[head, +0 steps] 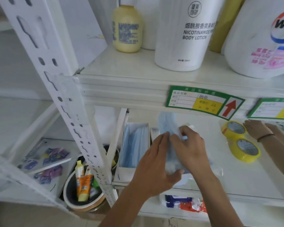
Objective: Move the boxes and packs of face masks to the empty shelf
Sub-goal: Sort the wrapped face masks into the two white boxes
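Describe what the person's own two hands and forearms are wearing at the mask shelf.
Both are bare: the left hand and right hand have no gloves, rings or watch, and no sleeves reach the visible forearms. The dark band sits on a third wrist entering from the right edge.

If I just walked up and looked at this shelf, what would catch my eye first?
Probably the two hands, left hand and right hand, gripping a clear pack of blue masks mid-shelf, beside an open mask box on its left. Next, the yellow tape rolls to the right, where a third hand with a wristband reaches in. Above stand big white bottles, one reading body lotion.
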`<state>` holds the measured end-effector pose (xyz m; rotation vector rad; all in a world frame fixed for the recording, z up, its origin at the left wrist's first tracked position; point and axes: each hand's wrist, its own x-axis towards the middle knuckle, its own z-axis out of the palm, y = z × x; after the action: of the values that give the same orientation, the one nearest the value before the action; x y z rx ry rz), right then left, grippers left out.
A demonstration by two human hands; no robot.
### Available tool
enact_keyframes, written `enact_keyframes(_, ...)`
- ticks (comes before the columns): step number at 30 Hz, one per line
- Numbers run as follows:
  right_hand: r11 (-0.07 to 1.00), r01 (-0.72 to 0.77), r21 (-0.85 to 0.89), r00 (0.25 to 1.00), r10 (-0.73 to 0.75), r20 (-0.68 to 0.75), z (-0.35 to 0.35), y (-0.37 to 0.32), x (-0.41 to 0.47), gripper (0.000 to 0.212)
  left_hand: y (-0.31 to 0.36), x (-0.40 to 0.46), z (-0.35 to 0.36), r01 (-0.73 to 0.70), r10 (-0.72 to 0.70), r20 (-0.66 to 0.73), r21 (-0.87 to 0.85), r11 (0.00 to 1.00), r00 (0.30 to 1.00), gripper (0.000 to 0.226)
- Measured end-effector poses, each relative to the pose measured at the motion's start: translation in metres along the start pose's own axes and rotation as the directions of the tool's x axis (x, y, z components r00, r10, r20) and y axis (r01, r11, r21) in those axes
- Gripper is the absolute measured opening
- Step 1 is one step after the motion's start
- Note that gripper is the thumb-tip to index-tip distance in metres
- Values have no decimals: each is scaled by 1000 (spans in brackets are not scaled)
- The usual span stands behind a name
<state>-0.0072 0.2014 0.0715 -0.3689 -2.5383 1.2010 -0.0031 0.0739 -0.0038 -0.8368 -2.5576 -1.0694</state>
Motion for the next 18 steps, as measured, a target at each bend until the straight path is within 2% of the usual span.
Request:
enact_keyframes(3, 984, -17, 178, 994, -2, 107, 19, -20, -5, 23, -1, -11, -13, 122, -143, -148, -140, 983, 979, 95)
enact_keyframes(6, 926, -70, 371, 949, -53, 311, 46, -35, -13, 9, -13, -21, -30, 253, -323, -299, -248, 935, 898, 83)
enact_keyframes(9, 917, -63, 393, 869, -143, 473, 67, -34, -20, 23, -28, -29, -40, 396, -451, -376, -219, 892, 809, 68)
enact_keyframes(11, 952, -24, 305, 859, -136, 493, 73, -24, -23, 37, -32, -35, -42, 456, -499, -346, -204, 867, 794, 65)
enact_keyframes(13, 991, 92, 93, 879, -125, 460, 77, -10, -22, 36, -33, -40, -44, 468, -505, -305, -189, 863, 808, 65)
enact_keyframes(16, 903, 266, -338, 911, -121, 393, 83, 4, -19, 17, -33, -36, -48, 467, -484, -323, -134, 874, 813, 63)
enact_keyframes(18, 859, 267, -437, 930, -111, 350, 89, 7, -21, 24, -32, -33, -50, 445, -442, -336, -71, 892, 832, 60)
